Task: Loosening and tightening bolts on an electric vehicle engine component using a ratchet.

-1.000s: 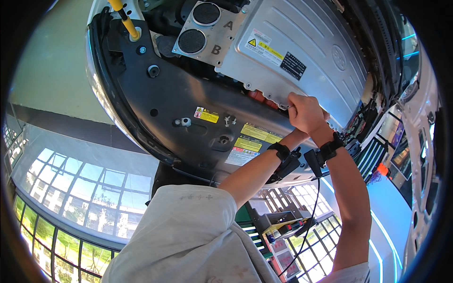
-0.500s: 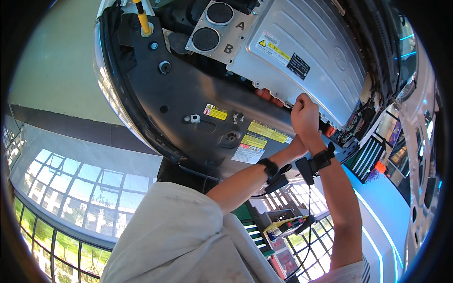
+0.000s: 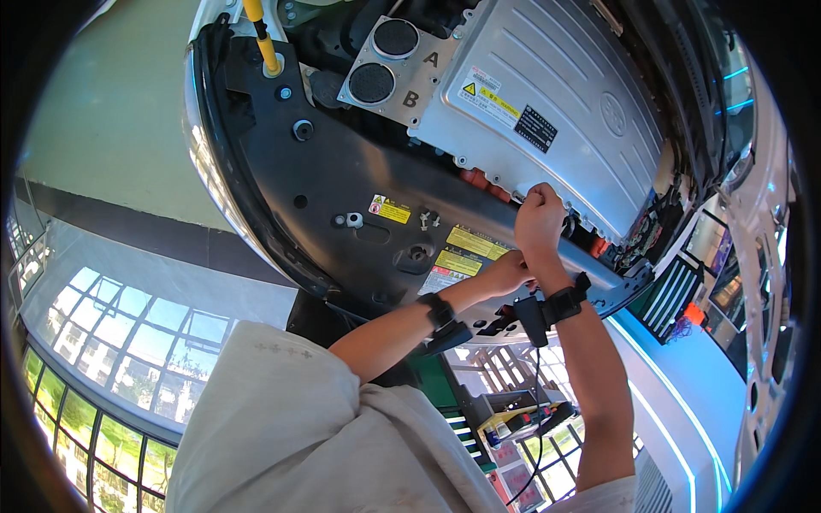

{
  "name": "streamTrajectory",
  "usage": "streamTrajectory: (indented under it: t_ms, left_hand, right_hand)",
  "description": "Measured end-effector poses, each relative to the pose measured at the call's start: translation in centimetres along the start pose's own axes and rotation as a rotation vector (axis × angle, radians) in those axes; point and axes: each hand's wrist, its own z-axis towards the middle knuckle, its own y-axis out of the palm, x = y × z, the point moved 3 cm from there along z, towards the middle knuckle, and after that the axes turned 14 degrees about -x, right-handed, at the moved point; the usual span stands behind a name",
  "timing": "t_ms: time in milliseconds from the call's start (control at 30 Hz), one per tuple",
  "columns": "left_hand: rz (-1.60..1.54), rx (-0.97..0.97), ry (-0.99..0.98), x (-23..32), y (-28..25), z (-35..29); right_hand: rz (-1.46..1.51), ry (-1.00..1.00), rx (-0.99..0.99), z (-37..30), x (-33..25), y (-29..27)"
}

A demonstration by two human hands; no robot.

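Note:
My right hand is closed in a fist at the lower edge of a large silver finned metal housing. Whatever lies inside its fingers is hidden from view. Just below and to the left, my left hand has its fingers bent together beside my right wrist, over the black cover panel. I cannot make out what, if anything, it pinches. Orange connectors sit under the housing's edge to the left of my right hand. Each wrist wears a black strap with a small device.
A metal plate with two round dark ports adjoins the housing at the upper left. A yellow and black rod stands at the panel's far left corner. Yellow labels lie beside my left hand. A cable hangs below my right wrist.
My left hand has drawn down and left, out from behind my right wrist. My right hand has shifted slightly left and down along the housing edge, still closed.

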Motion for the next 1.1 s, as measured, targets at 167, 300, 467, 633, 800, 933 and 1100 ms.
streamTrajectory:
  t_ms: [167,300,467,633,800,933,1100]
  left_hand:
    - [-0.172,-0.191,0.292,-0.3,1.3,6.2]
    - [-0.235,-0.084,0.433,0.6,1.9,8.8]
    - [-0.073,0.012,0.47,1.3,1.6,9.6]
    - [-0.003,0.045,0.422,0.8,2.3,8.0]
    - [-0.27,0.053,0.209,1.8,3.3,5.7]
    - [-0.374,0.136,0.157,-1.9,2.8,1.9]
    - [-0.061,-0.064,-0.275,3.1,-0.5,-5.4]
  right_hand:
    - [-0.395,-0.331,-0.28,0.7,-1.5,-2.0]
    - [-0.674,-0.699,-0.487,1.8,-1.1,-2.3]
    - [-0.5,-0.745,-0.468,2.3,-1.3,-3.3]
    - [-0.431,-0.528,-0.34,1.6,-0.5,-2.4]
    - [-0.416,-0.38,-0.27,1.5,-0.5,-2.0]
    - [-0.157,-0.23,-0.109,1.0,-0.9,-0.6]
    - [0.159,0.202,0.126,0.9,1.4,0.3]
